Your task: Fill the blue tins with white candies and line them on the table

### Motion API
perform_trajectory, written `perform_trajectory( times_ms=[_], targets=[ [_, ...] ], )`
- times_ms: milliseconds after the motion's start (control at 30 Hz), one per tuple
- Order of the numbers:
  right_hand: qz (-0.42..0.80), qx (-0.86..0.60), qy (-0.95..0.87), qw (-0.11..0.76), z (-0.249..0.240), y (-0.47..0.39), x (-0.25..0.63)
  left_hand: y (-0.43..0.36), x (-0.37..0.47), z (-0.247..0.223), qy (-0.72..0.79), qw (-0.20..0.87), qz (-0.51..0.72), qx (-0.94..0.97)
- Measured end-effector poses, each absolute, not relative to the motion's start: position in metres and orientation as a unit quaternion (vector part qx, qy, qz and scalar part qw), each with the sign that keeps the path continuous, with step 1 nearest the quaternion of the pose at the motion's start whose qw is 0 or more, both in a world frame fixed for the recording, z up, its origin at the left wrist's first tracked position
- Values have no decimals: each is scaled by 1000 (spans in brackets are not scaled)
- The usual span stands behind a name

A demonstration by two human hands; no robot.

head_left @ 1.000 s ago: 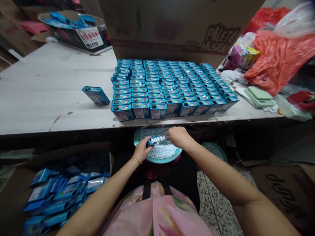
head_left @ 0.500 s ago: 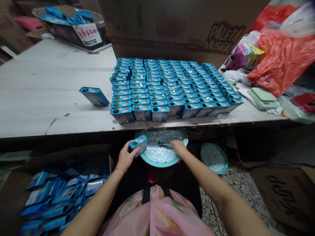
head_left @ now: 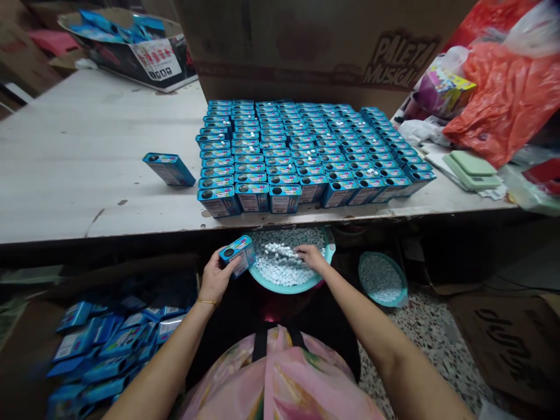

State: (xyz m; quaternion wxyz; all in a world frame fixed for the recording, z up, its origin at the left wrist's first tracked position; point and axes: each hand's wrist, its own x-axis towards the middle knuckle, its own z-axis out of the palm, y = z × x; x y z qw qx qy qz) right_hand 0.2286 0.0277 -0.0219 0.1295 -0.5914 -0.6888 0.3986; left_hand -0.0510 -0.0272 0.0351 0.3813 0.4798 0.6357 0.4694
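Observation:
My left hand [head_left: 214, 280] grips a small blue candy box [head_left: 238, 256], tilted, its round top hole facing up, at the left rim of a turquoise basin [head_left: 286, 289]. White pellet candies [head_left: 280, 274] fill the basin. Over them, my right hand [head_left: 311, 256] is closed on the handle of a scoop [head_left: 282, 251], heaped with candies that hide most of it. On the table edge ahead stand tight rows of the same blue boxes [head_left: 284, 198], holes upward, a few loose candies on their tops. One separate blue box [head_left: 170, 170] stands to their left.
Below the table at left, a carton holds many blue boxes [head_left: 109, 350]. A smaller turquoise basin [head_left: 381, 279] of candies sits at right. Behind the rows rises a large cardboard box [head_left: 306, 58]. A green scale [head_left: 472, 169] and red plastic bags [head_left: 503, 99] lie at right.
The scoop has come up out of the candies with a heap on it. My left hand and its box have shifted slightly left and up.

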Motion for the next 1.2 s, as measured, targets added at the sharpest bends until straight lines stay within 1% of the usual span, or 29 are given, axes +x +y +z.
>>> perform_trajectory(
  times_ms=[133, 233, 300, 433, 500, 567, 733, 900, 1000, 1100, 1200],
  targets=[
    [401, -572, -695, 169, 24, 30, 251, -25, -40, 40, 633, 337, 422, 554],
    [352, -550, -741, 155, 68, 32, 257, -20, -20, 39, 601, 333, 391, 613],
    [286, -541, -783, 110, 97, 33, 253, -16, -6, 37, 580, 326, 367, 650],
    [143, -517, -843, -36, 142, 29, 234, -13, 11, 32, 586, 301, 332, 675],
    [104, -498, -856, -92, 157, 27, 225, -13, 13, 30, 596, 294, 319, 675],
    [82, -489, -860, -118, 166, 26, 217, -12, 12, 28, 598, 292, 313, 677],
    [61, -485, -863, -128, 168, 25, 205, -7, 12, 23, 593, 296, 318, 678],
    [43, -477, -872, -99, 166, 21, 199, 0, 20, 18, 594, 301, 333, 667],
    [39, -476, -874, -87, 165, 20, 211, 1, 21, 20, 585, 311, 341, 667],
    [44, -508, -858, -70, 147, 22, 238, -3, 13, 26, 594, 321, 357, 645],
    [110, -579, -804, -73, 104, 24, 262, -9, -4, 29, 602, 338, 388, 611]
  ],
)
